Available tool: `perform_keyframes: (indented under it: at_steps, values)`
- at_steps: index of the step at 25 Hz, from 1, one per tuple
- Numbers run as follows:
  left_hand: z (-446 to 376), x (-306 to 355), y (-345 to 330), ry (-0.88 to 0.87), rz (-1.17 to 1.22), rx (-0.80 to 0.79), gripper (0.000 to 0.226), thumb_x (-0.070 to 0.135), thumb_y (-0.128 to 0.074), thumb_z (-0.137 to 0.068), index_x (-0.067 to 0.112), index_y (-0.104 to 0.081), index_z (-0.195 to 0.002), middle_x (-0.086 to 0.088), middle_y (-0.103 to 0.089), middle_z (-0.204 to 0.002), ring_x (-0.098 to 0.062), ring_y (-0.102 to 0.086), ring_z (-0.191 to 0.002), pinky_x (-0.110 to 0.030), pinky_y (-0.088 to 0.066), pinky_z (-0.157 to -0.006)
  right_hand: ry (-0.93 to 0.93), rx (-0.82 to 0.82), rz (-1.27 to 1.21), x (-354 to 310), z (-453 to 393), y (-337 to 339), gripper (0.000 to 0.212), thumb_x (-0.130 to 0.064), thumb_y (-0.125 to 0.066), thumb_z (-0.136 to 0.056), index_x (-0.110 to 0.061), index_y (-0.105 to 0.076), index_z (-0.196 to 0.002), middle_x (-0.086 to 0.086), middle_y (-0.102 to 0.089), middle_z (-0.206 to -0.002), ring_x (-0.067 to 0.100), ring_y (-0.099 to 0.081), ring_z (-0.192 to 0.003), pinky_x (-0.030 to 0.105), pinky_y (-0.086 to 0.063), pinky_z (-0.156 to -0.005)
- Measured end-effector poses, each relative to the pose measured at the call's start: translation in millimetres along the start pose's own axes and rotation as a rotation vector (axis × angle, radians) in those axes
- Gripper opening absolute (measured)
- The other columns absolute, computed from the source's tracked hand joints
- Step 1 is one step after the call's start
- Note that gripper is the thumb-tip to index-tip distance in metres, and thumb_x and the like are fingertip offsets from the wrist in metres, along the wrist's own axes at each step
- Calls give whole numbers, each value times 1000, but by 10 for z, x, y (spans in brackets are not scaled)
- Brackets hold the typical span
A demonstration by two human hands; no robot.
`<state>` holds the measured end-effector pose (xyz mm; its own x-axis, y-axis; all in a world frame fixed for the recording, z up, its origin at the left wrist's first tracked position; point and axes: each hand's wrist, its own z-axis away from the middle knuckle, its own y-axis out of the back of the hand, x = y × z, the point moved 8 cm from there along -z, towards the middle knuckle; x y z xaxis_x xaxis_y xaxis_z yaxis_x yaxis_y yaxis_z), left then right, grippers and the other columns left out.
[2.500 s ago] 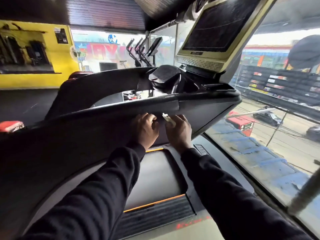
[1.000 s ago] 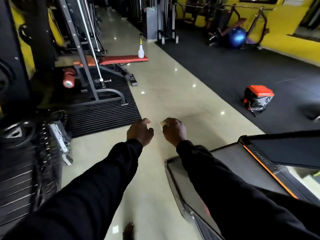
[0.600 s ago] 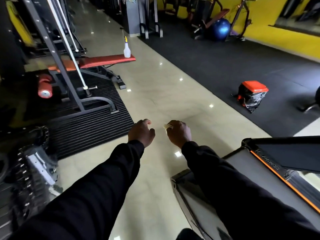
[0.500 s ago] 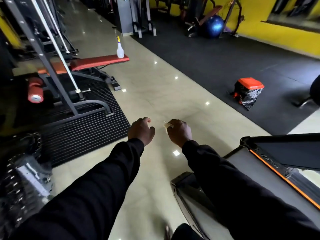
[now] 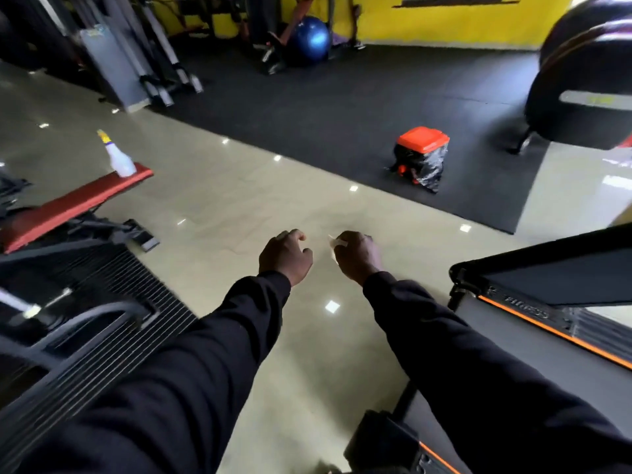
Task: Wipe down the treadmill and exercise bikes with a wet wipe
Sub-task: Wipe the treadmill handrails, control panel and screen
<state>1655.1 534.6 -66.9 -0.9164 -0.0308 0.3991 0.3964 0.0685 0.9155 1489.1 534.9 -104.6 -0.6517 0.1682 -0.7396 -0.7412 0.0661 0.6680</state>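
Both arms reach forward over the floor (image 5: 239, 200), black sleeves to the wrists. The left hand (image 5: 285, 256) hangs in the air with fingers loosely curled, holding nothing. The right hand (image 5: 357, 256) is just beside it, apart by a narrow gap, fingers curled round a small white wipe (image 5: 334, 241); a crumpled corner pokes out at its 10 o'clock side.

Open room: a broad band of glossy beige tile runs from 6 o'clock up toward 10 o'clock, dotted with light reflections. Its far edge meets a black mat (image 5: 342, 107), matte and faintly grained, along a straight diagonal seam from 10 toward 3 o'clock.

Edges closing in: at 4 o'clock, the treadmill (image 5: 533, 336), dark grey deck with a thin orange stripe and a squared rear corner near the right forearm. At 8 o'clock, a ribbed black floor mat (image 5: 113, 336) under blurred steel tubing. At 9 o'clock, a red padded bench (image 5: 68, 203), flat and narrow, with a white spray bottle (image 5: 118, 159) standing upright on its end.

On the black mat at 1 o'clock stands a bin (image 5: 420, 155), orange lid, crinkled black liner. A blue ball (image 5: 311, 37) lies at 12 o'clock against a yellow wall (image 5: 444, 18). A rounded black machine housing (image 5: 588, 73) sits at 2 o'clock; its kind cannot be told.
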Motion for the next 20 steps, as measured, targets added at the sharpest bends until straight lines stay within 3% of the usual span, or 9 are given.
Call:
perform_keyframes:
  at_steps: [6,10,15,20]
  values:
    - [-1026,1887,-995,-391,19,-205,37,26,-53,-89,19,-61,-124,-2,-63,-124,-25,-56,-115,-30,-45,-93,-257,320,104,1136,-630,1379,19,-18,-51,-88,-14,-68,-93,13,-69,-101,35,-60,-97,26,-31,-66]
    - [-1165,3108,-1764,-652,41,-377,38,27,-52,-88,20,-61,-124,-3,-63,-127,-26,-56,-117,-32,-46,-97,-477,523,107,1984,-732,2116,23,-28,-52,-93,-14,-69,-98,14,-69,-105,34,-62,-101,32,-44,-76]
    - [-1304,4599,-2521,-954,70,-538,39,31,-52,-89,24,-60,-126,-5,-61,-131,-26,-55,-122,-32,-43,-104,-733,718,192,2728,-694,2984,19,-28,-56,-92,-14,-69,-93,12,-68,-103,33,-62,-101,32,-45,-76]
    - [-949,5796,-2776,-1234,153,-649,29,26,-54,-88,21,-66,-113,-7,-64,-125,-27,-57,-116,-29,-44,-94,-994,910,237,3059,-215,3789,21,-28,-54,-91,-11,-66,-88,14,-70,-99,34,-63,-99,33,-46,-73]
